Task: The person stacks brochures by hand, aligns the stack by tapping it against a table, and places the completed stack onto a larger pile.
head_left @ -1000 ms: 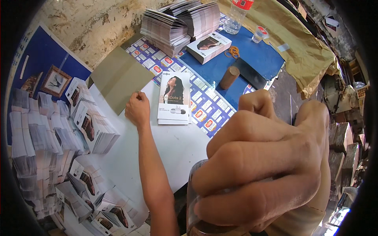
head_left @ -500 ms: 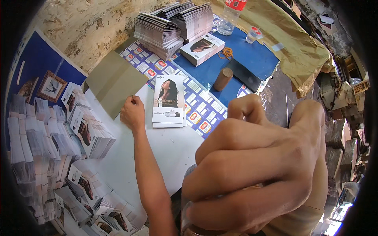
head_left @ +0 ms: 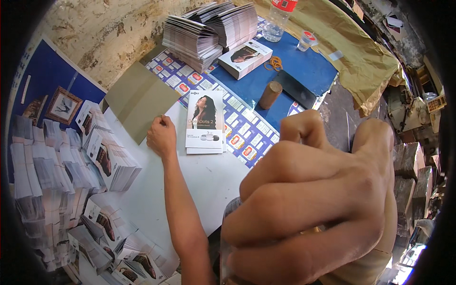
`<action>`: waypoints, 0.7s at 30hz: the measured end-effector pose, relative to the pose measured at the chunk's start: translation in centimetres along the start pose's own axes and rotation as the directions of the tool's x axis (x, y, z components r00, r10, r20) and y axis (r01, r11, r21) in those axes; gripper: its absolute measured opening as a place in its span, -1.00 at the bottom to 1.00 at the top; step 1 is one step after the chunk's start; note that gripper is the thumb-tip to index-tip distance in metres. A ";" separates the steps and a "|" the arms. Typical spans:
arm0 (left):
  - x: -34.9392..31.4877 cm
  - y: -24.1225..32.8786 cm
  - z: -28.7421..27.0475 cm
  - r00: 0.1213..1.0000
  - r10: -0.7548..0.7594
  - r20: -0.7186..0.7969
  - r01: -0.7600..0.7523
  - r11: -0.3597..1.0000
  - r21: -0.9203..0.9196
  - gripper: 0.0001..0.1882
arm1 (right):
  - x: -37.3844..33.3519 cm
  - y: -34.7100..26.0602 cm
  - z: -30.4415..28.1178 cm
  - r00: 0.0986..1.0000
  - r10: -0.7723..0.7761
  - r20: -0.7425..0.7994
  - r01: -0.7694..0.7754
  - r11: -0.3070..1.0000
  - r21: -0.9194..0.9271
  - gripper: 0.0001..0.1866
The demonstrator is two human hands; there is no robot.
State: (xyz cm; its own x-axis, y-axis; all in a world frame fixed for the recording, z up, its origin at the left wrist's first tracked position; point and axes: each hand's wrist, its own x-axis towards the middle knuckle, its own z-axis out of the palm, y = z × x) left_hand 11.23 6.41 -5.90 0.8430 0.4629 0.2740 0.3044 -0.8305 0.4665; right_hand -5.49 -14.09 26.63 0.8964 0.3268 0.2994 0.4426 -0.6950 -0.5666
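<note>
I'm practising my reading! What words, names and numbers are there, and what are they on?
I won't copy words out, but printing stands here:
White leaflet: dark logo, title across the photo; bottom lines too small to read.
Blue patterned sheet: repeated red badges; surrounding panels too tiny.
Red bottle label: pale print, cut off by the picture's edge.
White pack: small print, unreadable.
Stacked leaflets: too small.

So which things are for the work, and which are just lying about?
Probably for the work: white printed cards beside the left hand; banded white paper stacks; orange rubber bands.

Probably just lying about: clear plastic bottle with red label; small clear plastic cup; flat black rectangular slab.
</note>
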 end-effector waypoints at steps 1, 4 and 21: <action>0.0 -0.4 0.2 1.000 0.003 -0.007 -0.003 1.000 -0.002 -0.68 | 0.0 -0.1 0.0 1.000 -0.002 0.003 0.002 1.000 0.001 -0.80; 0.2 0.4 0.1 1.000 0.017 -0.005 -0.017 1.000 -0.003 -0.68 | -0.2 -0.3 -0.5 1.000 -0.007 -0.009 0.007 1.000 -0.010 -0.80; -0.2 0.6 -0.4 0.999 -0.037 0.008 0.037 0.999 -0.018 -0.67 | 0.1 0.1 -0.4 0.996 -0.069 -0.048 0.070 0.998 -0.001 -0.82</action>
State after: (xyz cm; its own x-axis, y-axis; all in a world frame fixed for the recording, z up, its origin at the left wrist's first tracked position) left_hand 11.11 5.91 -5.34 0.8350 0.4903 0.2498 0.3272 -0.8073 0.4911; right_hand -5.36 -14.34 26.92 0.8614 0.3434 0.3743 0.5038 -0.6714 -0.5436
